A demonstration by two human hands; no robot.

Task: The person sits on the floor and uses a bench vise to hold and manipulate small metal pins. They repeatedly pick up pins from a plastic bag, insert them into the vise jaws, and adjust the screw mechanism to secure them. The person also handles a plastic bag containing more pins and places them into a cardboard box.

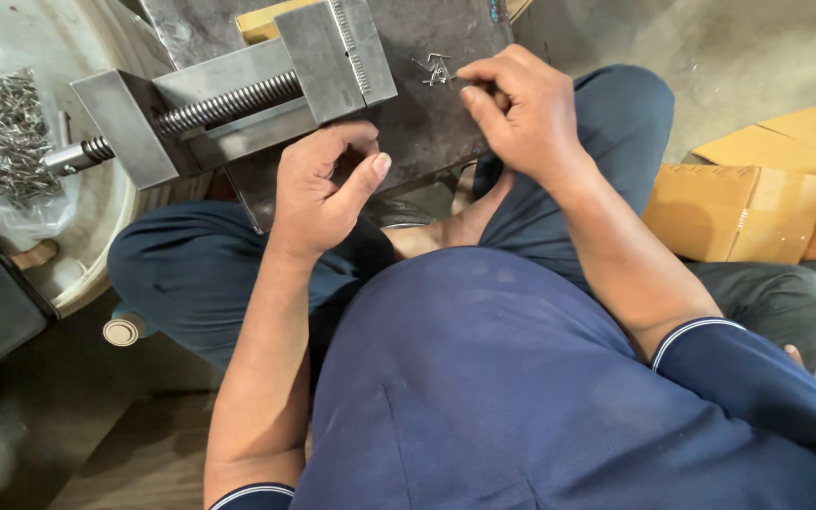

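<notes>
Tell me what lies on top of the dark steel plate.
On the dark steel plate sit a grey metal vise and a few small bent wire pieces by the right hand. The left hand covers its near edge.

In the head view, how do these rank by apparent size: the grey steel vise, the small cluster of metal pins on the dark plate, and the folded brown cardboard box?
Largest to smallest, as they look:
1. Grey steel vise
2. Folded brown cardboard box; it lies farther away, so this is only its apparent size.
3. Small cluster of metal pins beside the right hand, clearly smallest.
</notes>
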